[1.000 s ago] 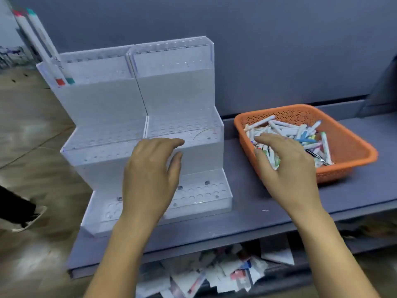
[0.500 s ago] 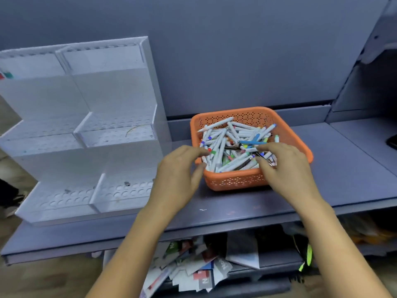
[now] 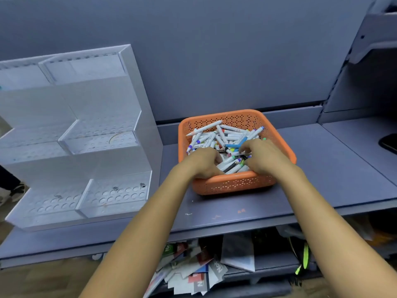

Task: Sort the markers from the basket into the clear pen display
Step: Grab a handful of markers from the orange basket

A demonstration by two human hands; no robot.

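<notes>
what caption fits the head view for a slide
Left hand and right hand reach into the markers in the basket, right of the display on the shelf.

Orange perforated basket (image 3: 234, 183), white markers (image 3: 207, 127), grey-blue shelf (image 3: 322, 168).

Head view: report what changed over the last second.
The left hand moved right, from in front of the clear pen display into the orange basket; the right hand pushed deeper in. Both now dig among the markers; whether either grips one cannot be told. Basket and display sit unmoved on the shelf.
</notes>
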